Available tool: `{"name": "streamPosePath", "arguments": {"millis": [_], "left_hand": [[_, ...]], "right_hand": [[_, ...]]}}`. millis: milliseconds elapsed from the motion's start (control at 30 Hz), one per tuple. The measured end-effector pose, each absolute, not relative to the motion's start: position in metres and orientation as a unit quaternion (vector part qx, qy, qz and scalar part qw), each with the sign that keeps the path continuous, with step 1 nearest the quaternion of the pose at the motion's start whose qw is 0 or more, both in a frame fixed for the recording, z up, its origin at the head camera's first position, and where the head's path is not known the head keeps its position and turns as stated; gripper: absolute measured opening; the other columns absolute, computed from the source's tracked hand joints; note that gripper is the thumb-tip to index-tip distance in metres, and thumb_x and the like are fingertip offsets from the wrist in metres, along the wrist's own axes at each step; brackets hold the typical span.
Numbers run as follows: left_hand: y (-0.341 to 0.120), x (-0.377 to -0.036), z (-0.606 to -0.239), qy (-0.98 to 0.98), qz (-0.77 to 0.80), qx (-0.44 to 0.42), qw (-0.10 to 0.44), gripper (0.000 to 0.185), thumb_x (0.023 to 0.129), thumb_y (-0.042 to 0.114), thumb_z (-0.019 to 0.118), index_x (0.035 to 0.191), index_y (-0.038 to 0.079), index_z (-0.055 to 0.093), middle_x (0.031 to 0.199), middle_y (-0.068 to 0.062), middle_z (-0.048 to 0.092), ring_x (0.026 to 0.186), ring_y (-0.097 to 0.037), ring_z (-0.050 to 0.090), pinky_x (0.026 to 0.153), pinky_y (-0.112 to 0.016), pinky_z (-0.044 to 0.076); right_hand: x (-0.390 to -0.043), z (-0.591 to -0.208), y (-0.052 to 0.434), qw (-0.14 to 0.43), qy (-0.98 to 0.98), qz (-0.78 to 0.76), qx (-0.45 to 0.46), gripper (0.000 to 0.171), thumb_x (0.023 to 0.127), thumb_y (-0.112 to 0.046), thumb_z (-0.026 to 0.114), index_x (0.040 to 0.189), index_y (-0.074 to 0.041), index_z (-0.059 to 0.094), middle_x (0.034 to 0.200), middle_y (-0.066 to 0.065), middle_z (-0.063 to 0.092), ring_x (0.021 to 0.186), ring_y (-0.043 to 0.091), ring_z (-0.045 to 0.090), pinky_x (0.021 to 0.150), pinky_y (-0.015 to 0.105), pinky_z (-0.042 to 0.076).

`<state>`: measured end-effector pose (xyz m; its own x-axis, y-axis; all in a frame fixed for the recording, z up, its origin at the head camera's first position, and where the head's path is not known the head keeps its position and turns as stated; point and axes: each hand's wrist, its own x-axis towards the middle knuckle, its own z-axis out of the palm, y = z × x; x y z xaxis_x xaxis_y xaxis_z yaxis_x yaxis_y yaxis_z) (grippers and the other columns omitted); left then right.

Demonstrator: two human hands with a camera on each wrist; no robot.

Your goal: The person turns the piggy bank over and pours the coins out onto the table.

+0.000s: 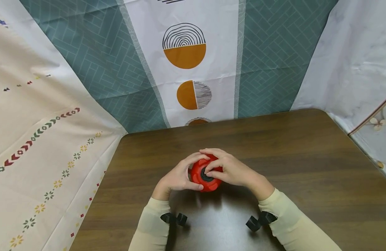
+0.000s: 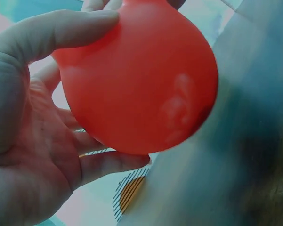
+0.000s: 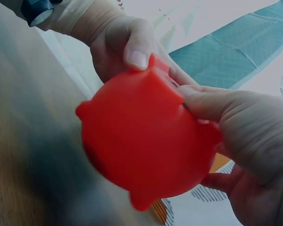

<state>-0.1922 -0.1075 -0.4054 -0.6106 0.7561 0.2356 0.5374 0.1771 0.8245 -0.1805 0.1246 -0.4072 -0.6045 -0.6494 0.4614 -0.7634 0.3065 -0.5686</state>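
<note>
A red, rounded plastic object (image 1: 197,173) with lobes round its rim and a dark round centre (image 1: 207,178) is held between both hands, over the table. My left hand (image 1: 177,176) grips its left side, thumb near and fingers on the far side. In the left wrist view its smooth red underside (image 2: 141,89) bulges from between thumb and fingers. With the thumb and a finger, my right hand (image 1: 233,169) reaches onto the dark centre; its other fingers lie along the far side. Stubby red bumps (image 3: 142,200) stand out from the body in the right wrist view.
The brown wooden table (image 1: 142,223) spreads around the hands. Behind it hangs a green and white patterned cloth (image 1: 268,69); a cream printed cloth (image 1: 48,122) is at left and a white one (image 1: 353,52) at right. Black straps with small blocks (image 1: 182,219) sit on both wrists.
</note>
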Motion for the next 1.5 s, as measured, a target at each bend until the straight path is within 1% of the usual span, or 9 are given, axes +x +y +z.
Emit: {"name": "streamPosePath", "arguments": {"millis": [167,300,400,533,600,800,1133,1500], "left_hand": [[-0.107,-0.179,-0.381,0.769,0.484,0.408,0.095,0.072,0.068,0.004,0.080,0.132,0.006,0.048,0.139,-0.011,0.042,0.123,-0.025,0.044,0.088,-0.035,0.053],[-0.108,-0.175,-0.373,0.786,0.468,0.396,0.082,0.074,0.069,0.005,0.080,0.134,0.006,0.046,0.144,-0.013,0.037,0.128,-0.027,0.039,0.090,-0.035,0.052],[-0.108,-0.173,-0.370,0.789,0.465,0.395,0.078,0.074,0.069,0.005,0.080,0.135,0.005,0.046,0.144,-0.015,0.037,0.128,-0.028,0.040,0.090,-0.035,0.052],[-0.109,-0.172,-0.369,0.788,0.464,0.399,0.071,0.074,0.068,0.005,0.080,0.134,0.005,0.047,0.144,-0.015,0.036,0.126,-0.028,0.041,0.090,-0.035,0.052],[-0.109,-0.172,-0.369,0.788,0.462,0.401,0.066,0.074,0.068,0.005,0.081,0.134,0.005,0.047,0.144,-0.016,0.036,0.126,-0.028,0.042,0.090,-0.035,0.052],[-0.108,-0.171,-0.368,0.794,0.451,0.403,0.059,0.073,0.068,0.005,0.081,0.133,0.005,0.048,0.145,-0.015,0.036,0.126,-0.029,0.042,0.091,-0.035,0.052],[-0.108,-0.171,-0.368,0.797,0.438,0.412,0.056,0.072,0.068,0.005,0.082,0.132,0.004,0.049,0.144,-0.016,0.036,0.127,-0.031,0.040,0.092,-0.037,0.051],[-0.108,-0.171,-0.368,0.810,0.422,0.405,0.055,0.072,0.067,0.006,0.083,0.132,0.005,0.051,0.144,-0.016,0.037,0.127,-0.031,0.040,0.092,-0.039,0.051]], "right_hand": [[-0.179,-0.405,0.121,0.095,-0.798,0.428,0.413,0.012,0.080,-0.015,0.079,0.091,-0.019,0.078,0.143,0.007,0.048,0.132,0.025,0.040,0.093,0.041,0.051],[-0.178,-0.404,0.117,0.108,-0.797,0.445,0.394,0.013,0.079,-0.013,0.080,0.090,-0.017,0.079,0.141,0.007,0.049,0.132,0.026,0.040,0.088,0.039,0.053],[-0.176,-0.405,0.115,0.111,-0.799,0.454,0.378,0.012,0.078,-0.013,0.080,0.090,-0.017,0.079,0.141,0.007,0.049,0.133,0.026,0.039,0.088,0.042,0.053],[-0.174,-0.407,0.113,0.103,-0.805,0.463,0.356,0.011,0.078,-0.014,0.081,0.089,-0.017,0.079,0.141,0.007,0.049,0.134,0.025,0.037,0.092,0.048,0.050],[-0.174,-0.407,0.112,0.096,-0.807,0.468,0.348,0.011,0.078,-0.014,0.080,0.088,-0.016,0.079,0.142,0.007,0.049,0.135,0.025,0.036,0.092,0.050,0.049],[-0.173,-0.405,0.112,0.079,-0.808,0.474,0.341,0.011,0.078,-0.011,0.080,0.088,-0.017,0.079,0.140,0.005,0.051,0.135,0.024,0.035,0.090,0.047,0.051],[-0.175,-0.407,0.112,0.079,-0.807,0.465,0.355,0.011,0.079,-0.011,0.080,0.088,-0.017,0.079,0.140,0.002,0.050,0.136,0.023,0.033,0.093,0.051,0.048],[-0.174,-0.408,0.111,0.084,-0.813,0.454,0.356,0.007,0.080,-0.013,0.079,0.086,-0.016,0.078,0.139,0.005,0.051,0.136,0.025,0.034,0.095,0.051,0.047]]}}
